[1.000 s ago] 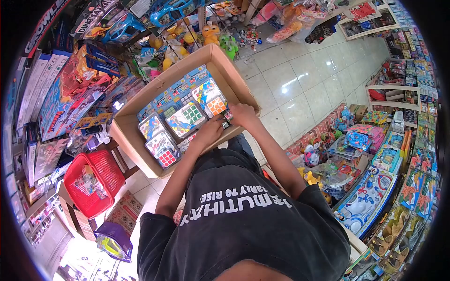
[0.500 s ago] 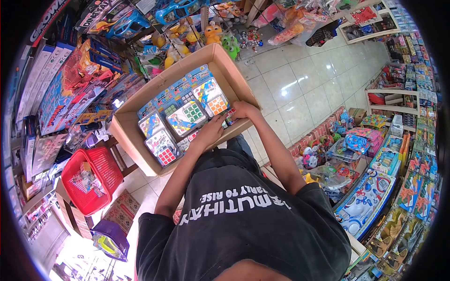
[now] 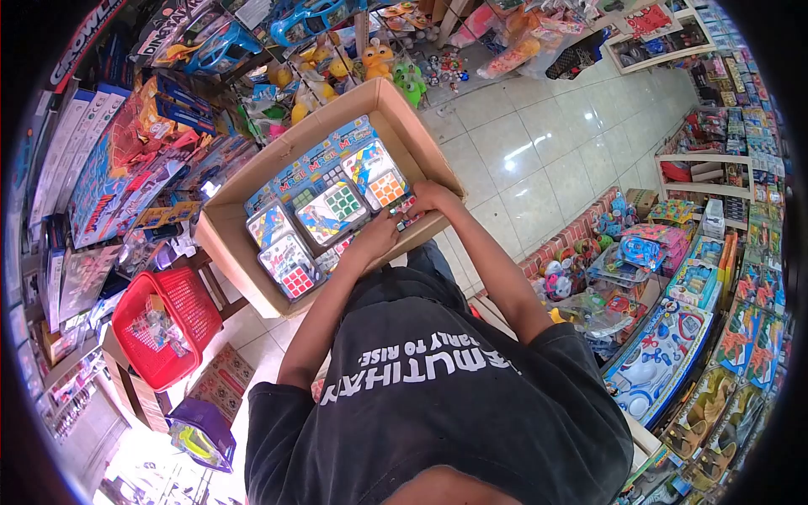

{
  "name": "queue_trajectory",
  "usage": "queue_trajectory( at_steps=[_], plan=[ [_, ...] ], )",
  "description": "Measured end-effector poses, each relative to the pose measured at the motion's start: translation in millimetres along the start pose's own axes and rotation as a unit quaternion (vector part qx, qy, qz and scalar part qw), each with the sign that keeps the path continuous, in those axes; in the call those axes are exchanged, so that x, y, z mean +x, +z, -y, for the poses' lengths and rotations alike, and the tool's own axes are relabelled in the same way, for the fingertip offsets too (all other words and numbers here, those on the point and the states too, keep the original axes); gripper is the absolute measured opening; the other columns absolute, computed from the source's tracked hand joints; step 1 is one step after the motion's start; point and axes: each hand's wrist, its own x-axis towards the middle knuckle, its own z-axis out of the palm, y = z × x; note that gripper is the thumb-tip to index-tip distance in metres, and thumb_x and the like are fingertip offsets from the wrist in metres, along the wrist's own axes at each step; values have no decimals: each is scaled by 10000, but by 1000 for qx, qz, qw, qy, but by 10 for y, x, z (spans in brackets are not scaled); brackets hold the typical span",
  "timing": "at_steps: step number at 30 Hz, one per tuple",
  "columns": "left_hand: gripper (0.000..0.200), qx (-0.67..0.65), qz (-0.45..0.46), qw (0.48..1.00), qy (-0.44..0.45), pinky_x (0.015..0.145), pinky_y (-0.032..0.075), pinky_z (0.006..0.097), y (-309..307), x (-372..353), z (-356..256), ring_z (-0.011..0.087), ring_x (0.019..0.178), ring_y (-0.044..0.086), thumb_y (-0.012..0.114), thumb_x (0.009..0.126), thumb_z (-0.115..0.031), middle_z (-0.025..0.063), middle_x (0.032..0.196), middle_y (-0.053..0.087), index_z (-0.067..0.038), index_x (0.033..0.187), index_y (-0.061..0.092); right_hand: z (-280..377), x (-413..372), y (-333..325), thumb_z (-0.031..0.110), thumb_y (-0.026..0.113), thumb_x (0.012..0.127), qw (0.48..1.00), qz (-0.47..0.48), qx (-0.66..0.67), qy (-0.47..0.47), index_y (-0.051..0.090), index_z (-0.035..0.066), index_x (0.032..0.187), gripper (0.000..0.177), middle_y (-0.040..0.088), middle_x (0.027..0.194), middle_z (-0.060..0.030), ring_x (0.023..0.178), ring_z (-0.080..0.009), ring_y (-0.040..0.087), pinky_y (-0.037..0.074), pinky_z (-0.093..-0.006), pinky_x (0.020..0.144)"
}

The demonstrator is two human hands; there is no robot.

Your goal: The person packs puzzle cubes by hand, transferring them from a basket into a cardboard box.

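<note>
Shiny lt-gray tile flr [image 3: 539,160].

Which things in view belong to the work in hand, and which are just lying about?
Part of the work:
- cardboard box
- packaged puzzle cubes inside it
- left hand and right hand, close together inside the box; their grip is unclear

Apparently just lying about:
- red basket
- purple container
- orange toy
- green toy

The left grip [image 3: 377,236] and right grip [image 3: 433,199] hide most of a small colourful item [image 3: 410,210], too small to identify. The top edge cuts off the blue-framed toys [image 3: 305,27]; the carton [image 3: 425,151] partly hides the trousers [image 3: 430,266].
</note>
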Motion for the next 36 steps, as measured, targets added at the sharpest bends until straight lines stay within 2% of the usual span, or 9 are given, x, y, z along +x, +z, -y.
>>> queue_trajectory(
  at_steps=[2, 5, 8, 11, 15, 18, 25, 31, 36],
  plan=[
    [412, 1, -1, 1000, 5, 872, 400, 430, -1, -2, 14, 379, 985, 518, 426, 827, -94, 222, 1061, 461, 16, 1223, 457, 73, -136, -126, 335, 780, 533, 997, 35, 56, -28, 657, -14, 850, 488, 664, 746, -138, 704, -245, 650, 513, -323, 666],
    [404, 1, -12, 1000, 0, 873, 396, 423, 11, -10, 9, 370, 992, 514, 413, 838, -95, 220, 1049, 470, 4, 1226, 466, -66, -38, -110, 357, 750, 580, 986, 92, 136, -16, 668, -3, 831, 446, 660, 722, -113, 654, -210, 638, 501, -312, 624],
    [398, -12, -8, 1000, 5, 873, 395, 414, 0, -43, 20, 365, 999, 507, 403, 847, -100, 216, 1047, 470, -4, 1228, 471, -169, 72, -38, 363, 720, 626, 988, 100, 121, 4, 672, 1, 810, 409, 657, 708, -102, 612, -189, 620, 478, -309, 580],
    [394, -25, -22, 999, 13, 873, 394, 403, 24, -47, 44, 357, 994, 506, 404, 854, -112, 209, 1043, 471, -5, 1227, 475, -242, 154, 53, 345, 694, 663, 991, 76, 103, -27, 669, -3, 795, 373, 656, 704, -104, 588, -187, 602, 455, -308, 543],
    [387, -27, -30, 999, 3, 866, 396, 394, 35, -63, 22, 347, 977, 510, 413, 858, -124, 196, 1037, 471, -3, 1220, 479, -234, 162, 66, 305, 695, 697, 992, 82, 95, -18, 625, 25, 758, 296, 641, 679, -85, 568, -162, 587, 433, -291, 507],
    [378, -37, -48, 998, 3, 860, 398, 391, 80, -74, 84, 343, 973, 510, 415, 863, -129, 192, 1028, 471, -4, 1213, 484, -216, 165, 44, 234, 713, 707, 983, 94, 155, -6, 624, 18, 758, 240, 628, 643, -77, 530, -126, 554, 387, -267, 465],
    [371, -54, -82, 995, 4, 851, 401, 396, 112, -104, 86, 341, 965, 511, 418, 869, -149, 186, 1009, 478, -13, 1205, 494, -235, 200, 33, 230, 709, 720, 985, 94, 147, 0, 625, 13, 765, 237, 627, 635, -74, 518, -111, 541, 365, -251, 445],
    [348, -41, -78, 996, 3, 851, 405, 395, 117, -70, 106, 340, 952, 517, 417, 871, -150, 188, 993, 497, -16, 1175, 521, -176, 110, -26, 251, 705, 709, 984, 95, 151, -15, 629, 13, 749, 253, 627, 636, -79, 549, -134, 576, 426, -265, 481],
    [333, -49, -95, 994, 29, 852, 409, 394, 81, -93, 111, 344, 957, 518, 421, 868, -144, 197, 1000, 523, -15, 1151, 539, -170, 52, -84, 277, 703, 702, 996, 57, 65, -22, 623, -1, 739, 292, 635, 650, -87, 553, -151, 595, 452, -275, 494]
  ],
)
